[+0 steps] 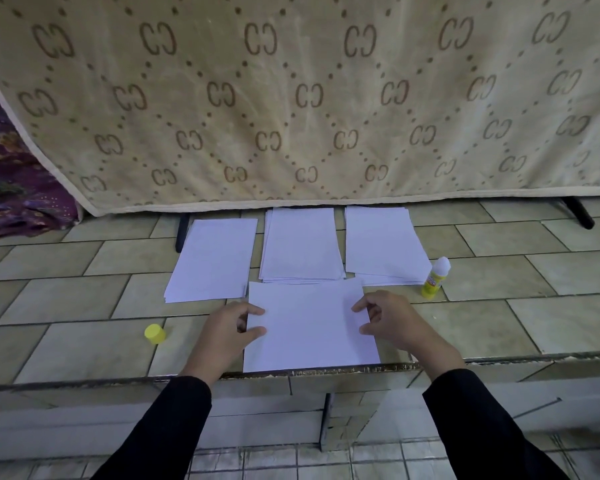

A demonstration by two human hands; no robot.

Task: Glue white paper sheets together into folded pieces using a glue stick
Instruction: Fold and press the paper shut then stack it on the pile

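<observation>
- A white paper sheet [309,330] lies flat on the tiled ledge [66,299], with its near edge flush along the ledge's chipped front lip.
- The left hand [231,329] pinches the sheet's left edge between thumb and curled forefinger.
- The right hand [394,323] grips the right edge, its fingers curled and its thumb and forefinger lying on top of the paper.
- Three paper stacks sit just behind the sheet: the left stack [213,258], the middle stack [302,245] and the right stack [381,242]. The sheet's far edge meets the middle stack's near edge.
- An uncapped glue stick [434,278] stands upright at the right stack's near right corner.
- Its yellow cap [155,333] lies near the left hand, with bare tile between them.
- Bare tile stretches wide to both sides.
- A hanging patterned blanket [291,98] closes off the back, and its hem reaches the stacks' far edges.
</observation>
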